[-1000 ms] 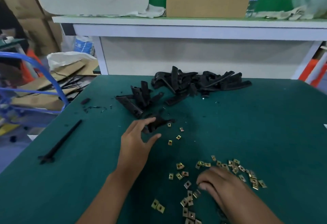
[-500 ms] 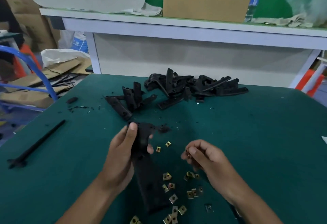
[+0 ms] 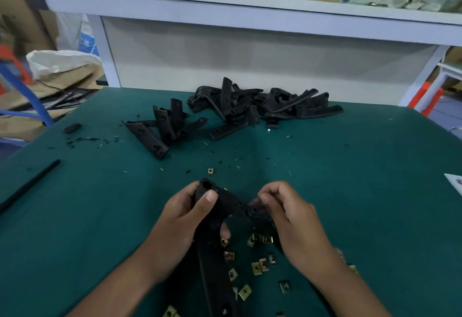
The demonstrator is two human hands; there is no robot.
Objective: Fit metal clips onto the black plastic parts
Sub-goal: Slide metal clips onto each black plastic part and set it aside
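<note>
**benchrat:** Since everyone asks how these go together, start with the big stuff. Green counter [image 3: 375,191], with a heap of black plastic parts [image 3: 262,106] at the far edge and a smaller bunch [image 3: 162,126] just left of it. A long black rod [image 3: 27,186] lies well off to the left. Loose metal clips [image 3: 257,266] are scattered near the front edge, under and between the forearms, plus one stray clip [image 3: 210,171] further out.

**clipnoob:** And the one being worked on?

**benchrat:** That's the black part [image 3: 225,206] lifted off the counter. The left hand [image 3: 182,219] is wrapped round its upper end, thumb pressed on the face, and the long leg hangs down toward the camera. The right hand [image 3: 287,214] has its fingertips bunched together right at the part's side tab. I'd guess it's pinching a clip there, but that spot is blurred and I can't actually see the clip.

**clipnoob:** Do they flex much?

**benchrat:** From the look of it, no: rigid moulded plastic, light, easy to hold in one hand. I'd grip near the bend like that, close to the tab, so it can't twist while you push. The clips look tiny and probably springy, so pinch them by the edges or they'll likely ping away.
</note>
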